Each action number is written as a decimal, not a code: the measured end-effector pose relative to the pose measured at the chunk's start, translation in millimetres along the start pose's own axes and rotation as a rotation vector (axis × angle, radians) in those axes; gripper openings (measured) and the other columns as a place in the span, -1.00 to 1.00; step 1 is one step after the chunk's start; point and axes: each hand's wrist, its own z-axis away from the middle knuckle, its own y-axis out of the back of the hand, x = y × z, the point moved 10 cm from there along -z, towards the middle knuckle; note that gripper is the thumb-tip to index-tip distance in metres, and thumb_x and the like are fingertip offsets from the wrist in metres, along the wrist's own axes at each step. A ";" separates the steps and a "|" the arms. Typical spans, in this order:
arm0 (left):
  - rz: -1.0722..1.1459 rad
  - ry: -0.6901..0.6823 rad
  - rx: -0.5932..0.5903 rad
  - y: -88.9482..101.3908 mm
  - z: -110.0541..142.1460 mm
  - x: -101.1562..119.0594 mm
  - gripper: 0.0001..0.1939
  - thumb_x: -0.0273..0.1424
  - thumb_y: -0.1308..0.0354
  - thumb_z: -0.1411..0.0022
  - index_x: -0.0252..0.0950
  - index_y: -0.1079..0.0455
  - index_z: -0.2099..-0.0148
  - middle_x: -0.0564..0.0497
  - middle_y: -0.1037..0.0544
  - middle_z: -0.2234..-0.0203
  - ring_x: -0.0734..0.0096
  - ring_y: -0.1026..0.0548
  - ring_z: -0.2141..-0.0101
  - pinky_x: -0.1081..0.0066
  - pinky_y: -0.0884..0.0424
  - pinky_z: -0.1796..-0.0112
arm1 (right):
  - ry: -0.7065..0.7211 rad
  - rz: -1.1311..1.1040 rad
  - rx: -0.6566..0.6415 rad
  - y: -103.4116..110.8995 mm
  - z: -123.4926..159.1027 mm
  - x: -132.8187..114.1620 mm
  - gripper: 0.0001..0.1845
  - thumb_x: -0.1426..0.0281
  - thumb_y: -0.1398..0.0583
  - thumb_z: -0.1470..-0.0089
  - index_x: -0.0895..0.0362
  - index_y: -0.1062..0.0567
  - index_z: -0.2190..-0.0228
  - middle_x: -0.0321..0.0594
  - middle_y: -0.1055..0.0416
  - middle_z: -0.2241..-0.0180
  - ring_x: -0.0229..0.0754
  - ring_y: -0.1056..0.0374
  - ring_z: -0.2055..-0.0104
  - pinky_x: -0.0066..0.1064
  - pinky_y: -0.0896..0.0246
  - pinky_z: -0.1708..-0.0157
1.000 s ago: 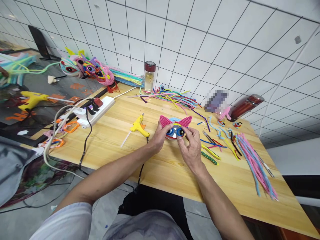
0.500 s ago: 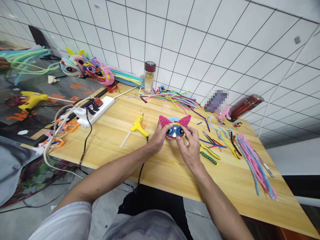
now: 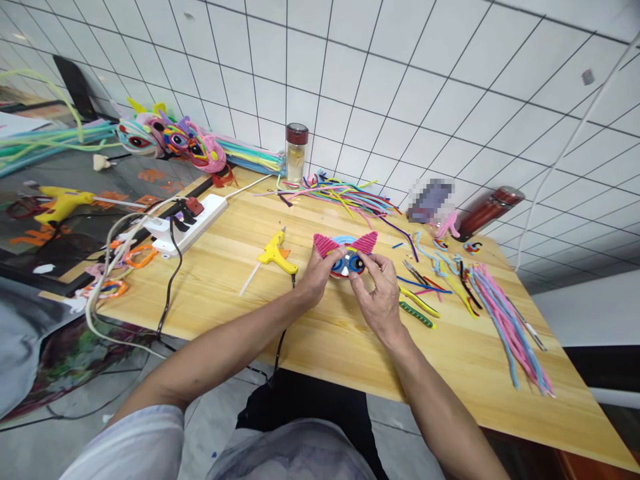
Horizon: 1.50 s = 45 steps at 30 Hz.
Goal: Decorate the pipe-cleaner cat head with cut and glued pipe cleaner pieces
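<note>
Both hands grip a small pipe-cleaner animal head [image 3: 345,270] with pink pointed ears, blue-ringed dark eyes and a white nose, held just above the wooden table [image 3: 320,347]. My left hand [image 3: 316,275] is closed on its left side, the thumb lying across the brow. On the other side, my right hand [image 3: 378,287] pinches the edge near the right eye. Left of the hands lies a yellow hot glue gun [image 3: 275,253] with a glue stick in its back. Pliers with yellow-green handles [image 3: 419,310] rest close to my right wrist.
A white power strip [image 3: 193,223] with cables sits to the left. Loose pipe cleaners [image 3: 345,197] and a glass bottle [image 3: 297,153] stand along the wall. A pink-blue bundle [image 3: 513,330] and a red flask [image 3: 493,213] are on the right. Finished heads [image 3: 173,140] lie at the far left.
The camera view has shifted slightly. Both hands keep the same hold on the animal head. At the far left, another person's hand has left the view and the pale strands there have shifted.
</note>
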 end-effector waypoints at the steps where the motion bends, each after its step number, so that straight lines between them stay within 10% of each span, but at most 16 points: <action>1: -0.011 -0.002 0.003 0.9 -0.4 -0.4 -0.53 -0.23 -0.44 -0.09 -0.25 -0.43 -0.01 -0.02 -0.65 0.14 0.22 -0.60 0.09 0.22 -0.44 -0.05 | -0.011 -0.012 -0.004 -0.7 0.3 0.9 -0.55 0.24 -0.23 -0.31 0.03 -0.53 -0.18 -0.01 -0.42 0.01 0.05 -0.40 -0.04 0.01 -0.41 -0.07; 45: 0.123 -0.006 -0.016 -5.6 1.1 1.9 -0.53 -0.24 -0.40 -0.11 -0.25 -0.49 -0.05 -0.02 -0.69 0.14 0.11 -0.60 -0.04 0.16 -0.41 -0.14 | -0.243 -0.223 0.059 3.3 6.1 13.3 -0.49 0.25 -0.32 -0.20 0.05 -0.42 -0.14 -0.02 -0.54 -0.10 0.02 -0.50 -0.11 -0.02 -0.46 -0.10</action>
